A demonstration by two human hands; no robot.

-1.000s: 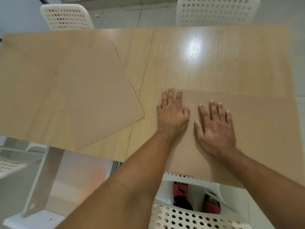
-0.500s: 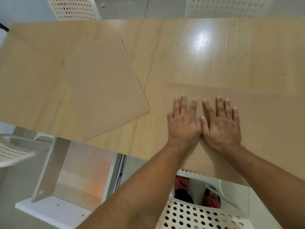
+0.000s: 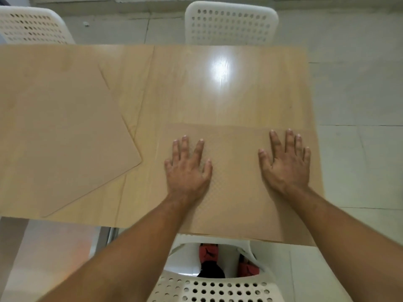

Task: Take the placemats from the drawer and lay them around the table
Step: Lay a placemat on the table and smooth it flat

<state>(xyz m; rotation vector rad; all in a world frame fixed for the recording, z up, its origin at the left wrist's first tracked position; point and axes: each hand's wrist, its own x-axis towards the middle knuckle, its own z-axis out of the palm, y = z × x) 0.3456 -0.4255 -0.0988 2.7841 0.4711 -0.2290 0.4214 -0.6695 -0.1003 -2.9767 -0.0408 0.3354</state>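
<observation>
A tan textured placemat (image 3: 235, 171) lies flat at the near right of the wooden table (image 3: 196, 88), its near edge at the table's front edge. My left hand (image 3: 187, 168) presses flat on the mat's left part, fingers spread. My right hand (image 3: 285, 164) rests flat on its right part, fingers spread, near the table's right edge. A second tan placemat (image 3: 65, 138) lies skewed on the left half of the table, untouched.
White perforated chairs stand beyond the far edge, one at the back (image 3: 231, 22) and one at the back left (image 3: 32, 27). Another white chair (image 3: 213, 286) is below me at the near edge, with my red shoes (image 3: 209, 251) under the table. Tiled floor lies to the right.
My hands were side by side in the mat's middle. They have slid apart, the right hand far to the right, the left slightly left. The view has tilted up, showing more of the far chairs.
</observation>
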